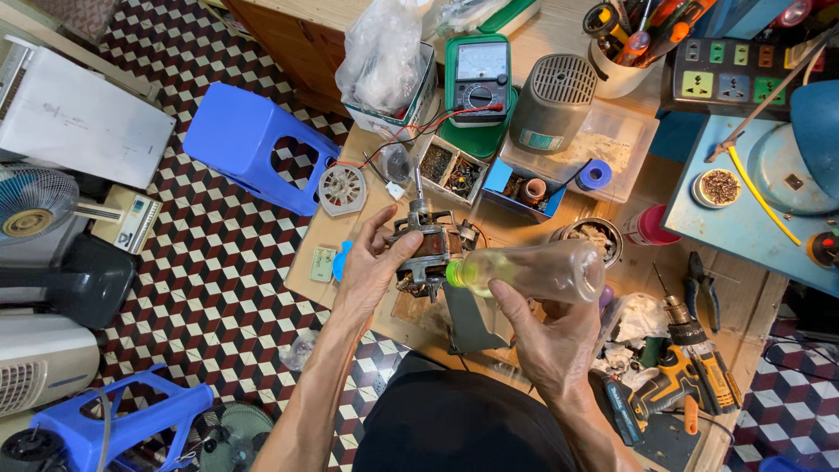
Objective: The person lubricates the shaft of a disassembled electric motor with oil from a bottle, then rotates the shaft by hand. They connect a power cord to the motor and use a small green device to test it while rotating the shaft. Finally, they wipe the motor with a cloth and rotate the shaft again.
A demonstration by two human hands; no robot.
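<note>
Cluttered wooden workbench (752,301) over a checkered tile floor (218,288), seen from above.

Nearest: cordless drill (677,371) lying on its side at the bench's right front, pliers (703,288) just beyond it.

Right hand (546,336): closed around a clear plastic squeeze bottle (533,271) with a green nozzle, held sideways so the tip points at the motor.

Left hand (374,262): fingers wrapped on a small electric motor (428,245) with copper-coloured windings, shaft upright, steadied above the bench at centre, apparently to present it to the nozzle.

Behind the motor: partitioned box of small parts (450,170); round finned motor plate (342,190) at the bench's left edge; analog multimeter (479,74) with red lead trailing forward; grey ribbed motor housing (552,105); roll of blue tape (596,175).

Far right: multi-socket power strip (734,74); cup of screwdrivers (625,44).

Floor, left: blue plastic stool (249,140); fan grille (35,201).
</note>
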